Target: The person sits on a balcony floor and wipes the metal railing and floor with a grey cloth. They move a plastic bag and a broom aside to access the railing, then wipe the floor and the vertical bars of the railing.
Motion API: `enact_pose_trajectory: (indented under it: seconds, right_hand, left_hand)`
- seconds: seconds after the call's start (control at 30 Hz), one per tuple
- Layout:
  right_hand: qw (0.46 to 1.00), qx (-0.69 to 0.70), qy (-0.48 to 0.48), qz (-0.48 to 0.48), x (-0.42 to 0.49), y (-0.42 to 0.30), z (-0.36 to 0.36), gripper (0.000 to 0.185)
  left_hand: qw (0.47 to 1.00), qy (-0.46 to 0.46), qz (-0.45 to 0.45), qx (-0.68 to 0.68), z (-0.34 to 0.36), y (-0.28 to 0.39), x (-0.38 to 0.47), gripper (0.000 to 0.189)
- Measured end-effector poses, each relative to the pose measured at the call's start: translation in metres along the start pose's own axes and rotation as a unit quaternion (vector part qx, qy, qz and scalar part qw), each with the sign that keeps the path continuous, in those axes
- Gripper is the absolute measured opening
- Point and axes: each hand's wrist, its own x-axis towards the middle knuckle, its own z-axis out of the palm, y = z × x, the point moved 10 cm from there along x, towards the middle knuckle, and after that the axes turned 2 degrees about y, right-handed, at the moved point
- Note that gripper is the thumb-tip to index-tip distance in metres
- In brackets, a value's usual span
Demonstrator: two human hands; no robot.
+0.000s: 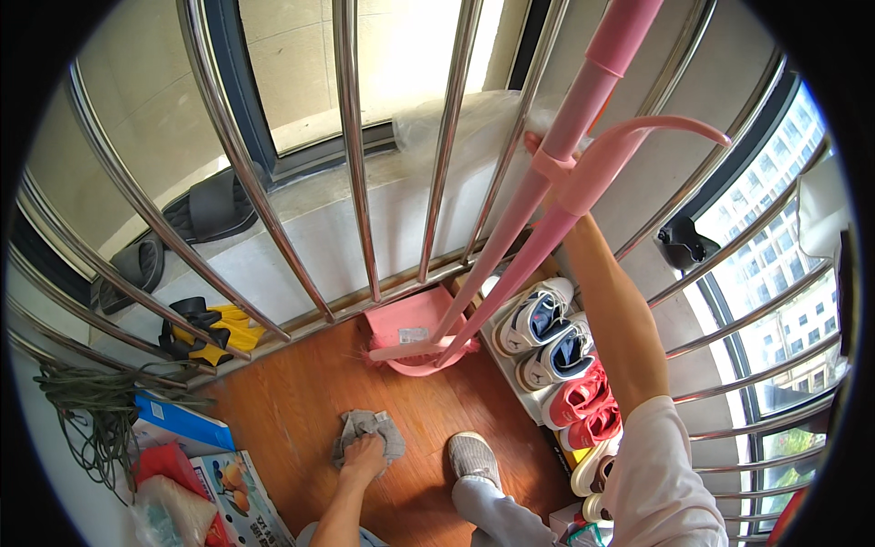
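Note:
My left hand [366, 454] presses on a crumpled grey cloth [391, 437] lying on the wooden floor [294, 396]. My right arm reaches up past the shoes to the window side; my right hand [534, 142] is mostly hidden behind the pink handles, near a clear plastic bag [472, 123], and its grip is not visible. A pink broom and a pink dustpan [410, 311] stand upright together, their long handles [519, 205] rising towards me. The broom's pink bristles rest in the dustpan's tray.
Metal bars [352, 150] line the windows. White sneakers [533, 321] and red shoes [577, 403] stand in a row at right. Dark slides [219, 205] lie on the sill. Coiled cord [89, 417], a blue box [184, 420] and a printed carton [239, 499] are at left.

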Motion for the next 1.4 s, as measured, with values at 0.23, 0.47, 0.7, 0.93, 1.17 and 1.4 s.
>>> enact_pose_trajectory:
  seconds: [0.23,0.47,0.7,0.93,1.17,1.4]
  right_hand:
    - [0.992,-0.094,0.034,-0.079,0.005,-0.013,-0.029,0.019]
    - [0.981,-0.112,0.126,-0.098,-0.047,-0.039,-0.051,0.020]
    - [0.972,0.059,0.170,-0.148,-0.119,-0.083,-0.093,0.022]
    - [0.984,0.076,0.144,-0.074,-0.220,-0.128,-0.129,0.021]
    - [0.988,0.089,0.120,0.048,-0.313,-0.150,-0.136,0.019]
    - [0.989,0.058,0.112,0.079,-0.380,-0.179,-0.147,0.020]
  left_hand:
    - [1.000,-0.002,0.003,-0.020,-0.003,0.001,-0.001,0.052]
    - [1.000,0.004,0.005,-0.025,-0.005,0.003,-0.001,0.042]
    - [0.999,-0.004,-0.003,-0.048,-0.012,-0.004,-0.006,0.040]
    - [0.997,0.040,-0.004,-0.067,-0.034,-0.012,-0.017,0.044]
    - [0.989,0.074,-0.005,-0.131,-0.062,-0.033,-0.022,0.043]
    - [0.962,0.114,0.015,-0.247,-0.082,-0.046,-0.039,0.038]
